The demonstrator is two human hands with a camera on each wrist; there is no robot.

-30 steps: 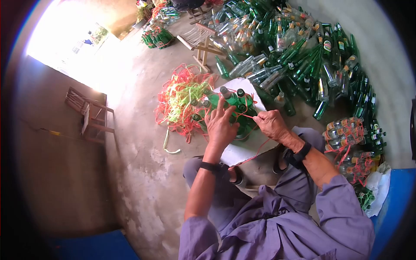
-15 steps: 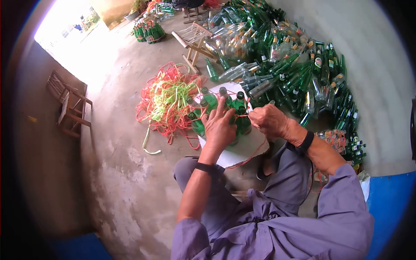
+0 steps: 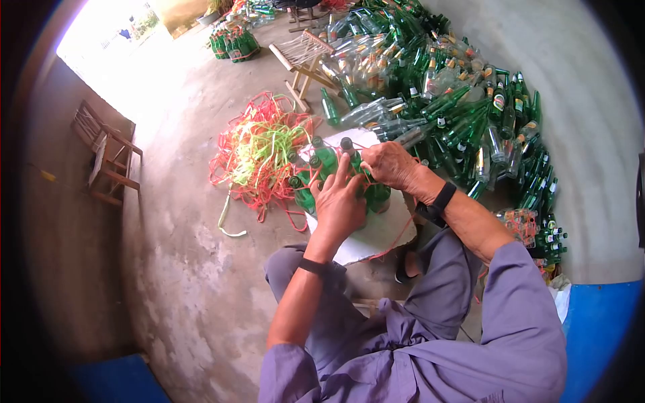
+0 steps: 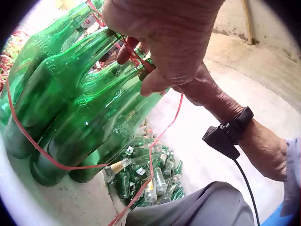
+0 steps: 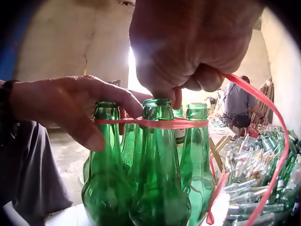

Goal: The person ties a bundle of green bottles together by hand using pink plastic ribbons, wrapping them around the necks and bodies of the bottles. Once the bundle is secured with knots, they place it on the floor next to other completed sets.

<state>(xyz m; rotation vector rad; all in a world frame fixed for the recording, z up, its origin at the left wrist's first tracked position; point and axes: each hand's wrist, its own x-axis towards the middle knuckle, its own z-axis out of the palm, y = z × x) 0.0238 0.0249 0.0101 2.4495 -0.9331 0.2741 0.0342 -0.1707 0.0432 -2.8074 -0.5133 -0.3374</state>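
Observation:
Several green glass bottles [image 5: 160,183] stand upright, packed together on a white board [image 3: 386,235] in front of the person. A pink plastic twine [image 5: 174,124] runs round their necks, and a lower loop [image 4: 42,153] circles the bodies. My left hand [image 3: 340,201] grips among the necks: in the right wrist view its thumb [image 5: 94,139] lies across the front left neck, the other fingers behind. Right above the necks, my right hand [image 3: 393,166] pinches the twine in curled fingers; a loose length [image 5: 282,165] trails down from it.
A big heap of loose green and clear bottles [image 3: 443,87] covers the floor at the right. Left of the board lies a tangle of pink and yellow twine [image 3: 259,158]. A folding stool [image 3: 302,54], a wooden chair [image 3: 111,161] and a tied bottle bundle [image 3: 232,43] stand farther off. Another person [image 5: 240,103] is behind.
My right hand has drawn the twine out to the right, then come back left over the bottle necks. My left hand stays at the necks. The head view has shifted slightly.

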